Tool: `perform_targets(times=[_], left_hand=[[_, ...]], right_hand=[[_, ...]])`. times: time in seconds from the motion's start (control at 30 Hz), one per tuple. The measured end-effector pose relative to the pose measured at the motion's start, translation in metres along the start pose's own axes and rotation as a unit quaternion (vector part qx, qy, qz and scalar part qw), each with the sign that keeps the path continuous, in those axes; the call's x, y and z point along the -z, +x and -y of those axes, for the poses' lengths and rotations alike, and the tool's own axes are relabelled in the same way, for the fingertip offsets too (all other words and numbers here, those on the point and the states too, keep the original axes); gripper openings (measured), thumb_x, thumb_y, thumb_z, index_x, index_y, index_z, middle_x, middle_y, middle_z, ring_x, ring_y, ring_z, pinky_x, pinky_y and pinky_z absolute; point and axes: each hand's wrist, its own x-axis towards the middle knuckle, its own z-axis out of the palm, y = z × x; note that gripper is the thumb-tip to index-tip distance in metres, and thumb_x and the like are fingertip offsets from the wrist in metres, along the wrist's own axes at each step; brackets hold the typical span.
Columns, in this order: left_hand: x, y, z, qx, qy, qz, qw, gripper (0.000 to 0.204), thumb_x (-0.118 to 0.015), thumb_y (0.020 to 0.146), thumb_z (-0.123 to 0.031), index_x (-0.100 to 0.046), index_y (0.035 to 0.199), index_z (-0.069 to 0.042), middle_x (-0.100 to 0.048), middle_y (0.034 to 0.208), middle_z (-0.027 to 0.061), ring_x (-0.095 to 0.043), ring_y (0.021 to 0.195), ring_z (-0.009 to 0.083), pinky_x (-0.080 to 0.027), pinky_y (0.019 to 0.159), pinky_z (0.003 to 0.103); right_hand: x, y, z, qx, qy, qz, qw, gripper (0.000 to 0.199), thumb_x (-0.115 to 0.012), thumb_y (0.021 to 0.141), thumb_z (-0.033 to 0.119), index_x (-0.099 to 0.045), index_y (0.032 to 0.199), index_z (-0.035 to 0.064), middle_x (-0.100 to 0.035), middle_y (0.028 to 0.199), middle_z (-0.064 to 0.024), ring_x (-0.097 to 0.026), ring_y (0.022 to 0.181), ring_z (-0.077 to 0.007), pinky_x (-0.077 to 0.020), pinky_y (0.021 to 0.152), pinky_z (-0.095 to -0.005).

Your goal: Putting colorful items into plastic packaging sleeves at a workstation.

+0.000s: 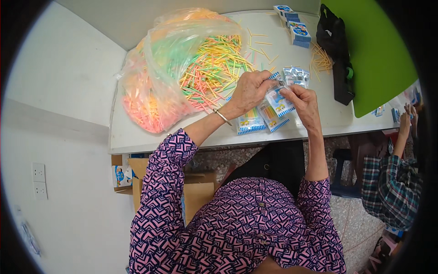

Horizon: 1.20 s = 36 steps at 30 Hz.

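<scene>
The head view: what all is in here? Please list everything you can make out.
plastic bag: one, clear, table's left
sticks in the bag: too many to count, pink, yellow, green
loose sticks: many, mostly yellow, around the table's far side
stacked packs: count unclear, blue and white, far edge
packets on the table: at least three, blue, white and clear, around the hands
held packet: one, blue and white, between the hands
black object: count unclear, beside the panel
panel: one, green, right
table: one, white, centre
cardboard box: at least one, brown, below
sockets: two plates, white, left wall
stool: one, dark blue, lower right
co-worker: at least one, plaid shirt, right
bracelet: one, metallic, left wrist
patterned shirt: one, pink and navy, worn
left hand, right hand: two, bare, at the packet
</scene>
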Motion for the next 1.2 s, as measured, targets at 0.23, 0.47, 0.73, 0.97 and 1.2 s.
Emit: perform_targets(times=[0.23, 0.47, 0.73, 0.97, 1.2], left_hand=[[0.032, 0.028, 0.044, -0.080, 0.084, 0.013, 0.993, 0.023, -0.058, 0.084, -0.023, -0.062, 0.096, -0.004, -0.062, 0.086, 0.0111, -0.057, 0.084, 0.0261, -0.044, 0.076, 0.035], [0.073, 0.057, 0.127, -0.152, 0.492, 0.130, 0.847, 0.055, -0.067, 0.069, -0.029, -0.050, 0.118, -0.011, -0.048, 0.122, 0.0113, -0.042, 0.118, 0.0307, -0.033, 0.093, 0.053], [0.056, 0.081, 0.131, -0.156, 0.599, 0.250, 0.744, 0.048, -0.066, 0.067, -0.027, -0.054, 0.109, -0.008, -0.053, 0.113, 0.0092, -0.043, 0.115, 0.0261, -0.033, 0.096, 0.047], [0.051, 0.068, 0.143, -0.294, 0.608, 0.134, 0.725, 0.024, -0.051, 0.079, -0.017, -0.054, 0.100, -0.008, -0.054, 0.106, 0.0074, -0.045, 0.108, 0.0232, -0.033, 0.095, 0.043], [0.058, 0.056, 0.149, -0.145, 0.472, 0.100, 0.864, 0.022, -0.051, 0.078, -0.010, -0.052, 0.098, -0.004, -0.055, 0.103, 0.0150, -0.050, 0.103, 0.0294, -0.037, 0.090, 0.044]], right_hand=[[0.011, -0.001, -0.005, 0.023, -0.025, -0.016, 0.999, 0.018, -0.063, 0.085, 0.015, -0.065, 0.078, -0.0011, -0.052, 0.064, 0.0048, -0.043, 0.060, -0.0019, -0.0339, 0.053, -0.0189], [0.025, -0.004, -0.011, 0.017, 0.012, -0.058, 0.998, 0.022, -0.062, 0.086, 0.015, -0.061, 0.070, 0.0003, -0.050, 0.062, 0.0060, -0.041, 0.057, -0.0005, -0.0310, 0.051, -0.0174], [0.028, -0.010, -0.018, 0.000, 0.025, -0.066, 0.998, 0.021, -0.062, 0.086, 0.016, -0.062, 0.072, -0.0001, -0.051, 0.062, 0.0057, -0.041, 0.057, -0.0006, -0.0315, 0.051, -0.0175], [0.025, -0.013, -0.014, 0.010, 0.031, -0.055, 0.998, 0.022, -0.062, 0.086, 0.017, -0.062, 0.072, 0.0007, -0.049, 0.061, 0.0061, -0.040, 0.057, -0.0008, -0.0308, 0.050, -0.0182], [0.022, -0.017, -0.013, 0.006, 0.048, -0.065, 0.997, 0.023, -0.062, 0.086, 0.019, -0.061, 0.070, 0.0015, -0.049, 0.061, 0.0065, -0.040, 0.058, -0.0007, -0.0307, 0.051, -0.0180]])
